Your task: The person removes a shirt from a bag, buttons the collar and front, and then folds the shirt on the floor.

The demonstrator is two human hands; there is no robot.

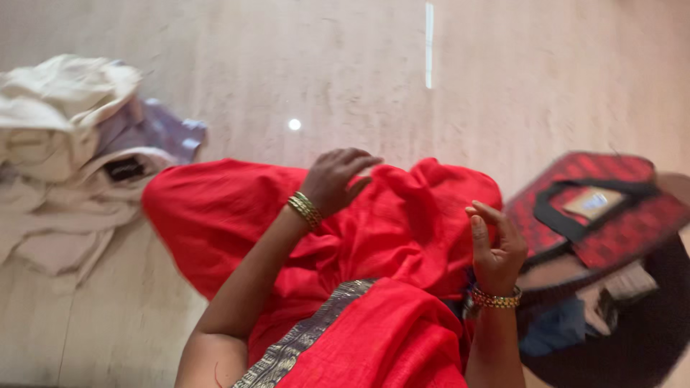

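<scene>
Two hands of mine are over a spread of red cloth [237, 215] that lies on the pale floor [503, 79] in front of me. My left hand [338, 179] rests palm down on the cloth near its far edge, fingers loosely spread and holding nothing; a gold bangle [305, 209] sits on that wrist. My right hand [496, 248] is lifted just above the cloth's right side, palm turned toward me, fingers half curled and open, gripping nothing that I can see. It wears a gold bangle too. A patterned grey and gold border [309, 334] runs across the red fabric close to my body.

To my right, just beside the cloth, stands a red and black chequered bag [611, 215] with black handles. A small rectangular label [591, 202], tan with a pale blue and white patch, lies flat on top of the bag between the handles; it is too blurred to tell more. More folded fabric shows in the bag's open side.

To my left, apart from the red cloth, is a heap of cream clothes [57, 122] with a greyish purple garment [158, 133] among them.
</scene>
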